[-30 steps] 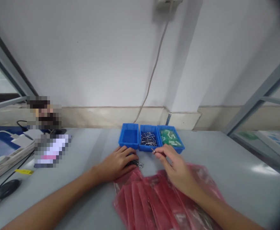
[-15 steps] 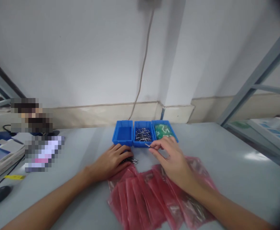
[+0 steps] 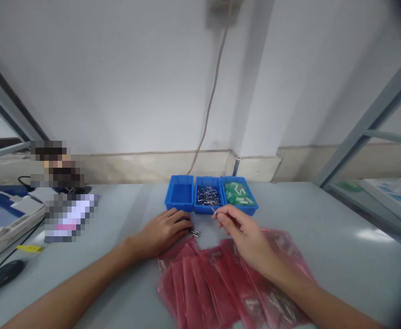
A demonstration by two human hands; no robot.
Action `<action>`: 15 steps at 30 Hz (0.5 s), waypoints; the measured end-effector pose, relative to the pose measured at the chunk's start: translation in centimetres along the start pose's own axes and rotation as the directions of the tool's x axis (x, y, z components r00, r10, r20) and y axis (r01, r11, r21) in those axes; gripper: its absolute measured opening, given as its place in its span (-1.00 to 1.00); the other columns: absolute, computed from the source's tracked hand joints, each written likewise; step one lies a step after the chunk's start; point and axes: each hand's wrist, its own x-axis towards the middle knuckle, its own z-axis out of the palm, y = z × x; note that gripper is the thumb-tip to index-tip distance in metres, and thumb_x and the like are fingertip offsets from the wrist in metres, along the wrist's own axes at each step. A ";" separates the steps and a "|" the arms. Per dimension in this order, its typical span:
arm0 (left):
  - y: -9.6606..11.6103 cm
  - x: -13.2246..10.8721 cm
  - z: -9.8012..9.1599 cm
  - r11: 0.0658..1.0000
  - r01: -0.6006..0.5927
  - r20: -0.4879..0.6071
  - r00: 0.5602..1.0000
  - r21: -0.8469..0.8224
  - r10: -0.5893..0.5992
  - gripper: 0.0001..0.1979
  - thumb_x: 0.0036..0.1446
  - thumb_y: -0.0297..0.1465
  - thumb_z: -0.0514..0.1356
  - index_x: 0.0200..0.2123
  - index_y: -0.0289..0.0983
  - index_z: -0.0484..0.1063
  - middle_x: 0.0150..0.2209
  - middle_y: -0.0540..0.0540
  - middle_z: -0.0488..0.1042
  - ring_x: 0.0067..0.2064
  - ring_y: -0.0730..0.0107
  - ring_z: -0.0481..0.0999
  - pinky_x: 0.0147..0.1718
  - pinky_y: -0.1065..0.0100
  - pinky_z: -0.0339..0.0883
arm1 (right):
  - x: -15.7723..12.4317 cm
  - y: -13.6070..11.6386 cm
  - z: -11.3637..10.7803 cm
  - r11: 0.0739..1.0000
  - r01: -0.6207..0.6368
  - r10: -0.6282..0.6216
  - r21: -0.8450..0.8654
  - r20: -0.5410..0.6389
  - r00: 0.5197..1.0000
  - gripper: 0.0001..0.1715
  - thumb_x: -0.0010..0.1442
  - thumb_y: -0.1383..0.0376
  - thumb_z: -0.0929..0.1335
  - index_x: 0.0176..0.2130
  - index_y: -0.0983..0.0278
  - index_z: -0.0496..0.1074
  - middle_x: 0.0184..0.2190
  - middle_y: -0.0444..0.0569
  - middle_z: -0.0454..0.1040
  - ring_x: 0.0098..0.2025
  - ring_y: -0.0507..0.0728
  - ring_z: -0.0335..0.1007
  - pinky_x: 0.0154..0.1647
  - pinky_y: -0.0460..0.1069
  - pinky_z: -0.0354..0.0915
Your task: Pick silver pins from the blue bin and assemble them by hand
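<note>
Presently, right hand (image 3: 243, 228) pinches one small metal pin (image 3: 214, 211) between thumb and fingertips, just before the near wall of the middle blue bin (image 3: 208, 210), which serves as reference for all positions below. Whether the pin touches that wall: cannot tell. Left hand (image 3: 168, 228) lies palm down, fingers bent, in front of the bin and to its left, over a small group of metal pins (image 3: 195, 233); their ends protrude beside the index finger. Cannot tell whether it grips them.

Nearer the person than the bin: pink bags (image 3: 207, 290), overlapping in a fan, partly beneath the right forearm. Inside the bin: a heap of loose metal pieces (image 3: 208, 196). Left blue bin (image 3: 179, 207) stands just beside it on the left; right blue bin (image 3: 250, 211) on the right, containing green-and-white packets (image 3: 240, 194). Well left of the bin: power strip (image 3: 13, 233), yellow tag (image 3: 29, 248), black oval object (image 3: 6, 273). Behind it: pale cable (image 3: 213, 91) along the wall.
</note>
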 end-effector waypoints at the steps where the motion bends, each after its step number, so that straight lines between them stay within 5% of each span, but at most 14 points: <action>1: 0.0 0.0 0.0 1.000 -0.001 -0.003 1.000 -0.003 0.001 -0.73 0.60 -0.37 0.01 0.15 -0.21 0.47 0.09 -0.19 0.50 0.05 0.18 0.51 0.04 0.16 0.44 | 0.1 0.1 0.1 0.994 -0.069 0.068 0.080 0.021 0.997 -0.67 0.54 0.08 0.29 -0.15 0.19 0.53 -0.32 -0.09 0.48 -0.35 0.12 0.34 -0.30 0.01 0.23; 7: -0.3 -0.2 0.5 1.000 0.016 -0.024 1.000 0.019 -0.016 -0.75 0.59 -0.35 0.04 0.14 -0.21 0.47 0.10 -0.18 0.49 0.05 0.18 0.52 0.03 0.15 0.45 | 0.4 0.2 0.0 0.907 -0.209 0.189 0.366 0.090 0.978 -0.60 0.48 -0.03 0.35 -0.15 0.24 0.52 -0.38 -0.16 0.38 -0.48 0.00 0.12 -0.41 -0.04 0.07; 15: -0.6 -0.3 0.7 0.983 0.046 -0.081 0.996 0.176 -0.032 -0.72 0.54 -0.21 0.13 0.13 -0.24 0.46 0.07 -0.23 0.50 0.04 0.07 0.51 -0.01 0.07 0.47 | 0.5 -0.3 -0.1 0.914 -0.254 0.240 0.316 0.084 0.967 -0.60 0.30 -0.03 0.52 -0.15 0.21 0.47 -0.31 -0.16 0.40 -0.45 0.00 0.12 -0.44 -0.06 0.05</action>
